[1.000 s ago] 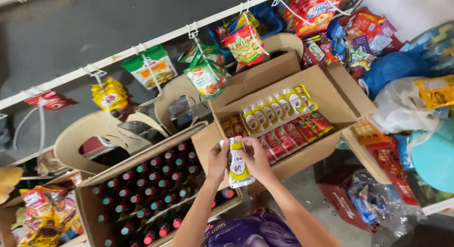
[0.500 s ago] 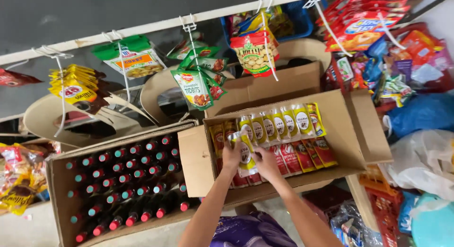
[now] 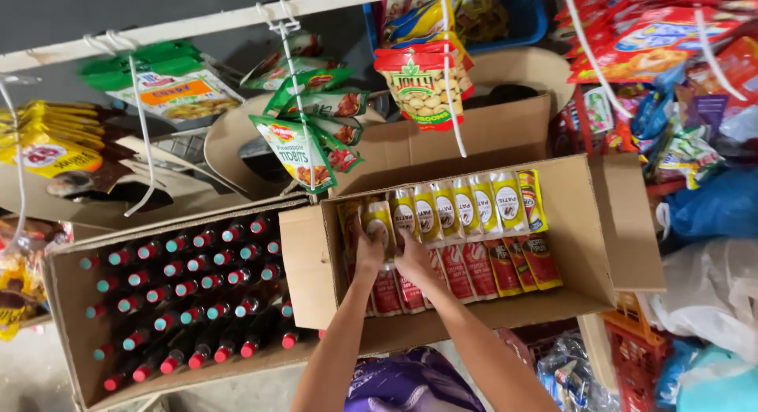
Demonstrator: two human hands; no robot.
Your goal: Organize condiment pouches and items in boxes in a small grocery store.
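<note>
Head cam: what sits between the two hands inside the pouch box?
One yellow-topped pouch, gripped from both sides by the left hand and right hand at the left end of the pouch row in the cardboard box; nothing else shows between them in the head view.

One head-worn cam only, so no 2nd view to overlap. It looks steeply down from above the person's arms, close in, facing an open cardboard box of sauce pouches (image 3: 588,222) at centre, w/ a box of red-capped bottles (image 3: 67,301) at frame left. Top edge catches a white rail (image 3: 197,21) w/ hanging snack packs.
</note>
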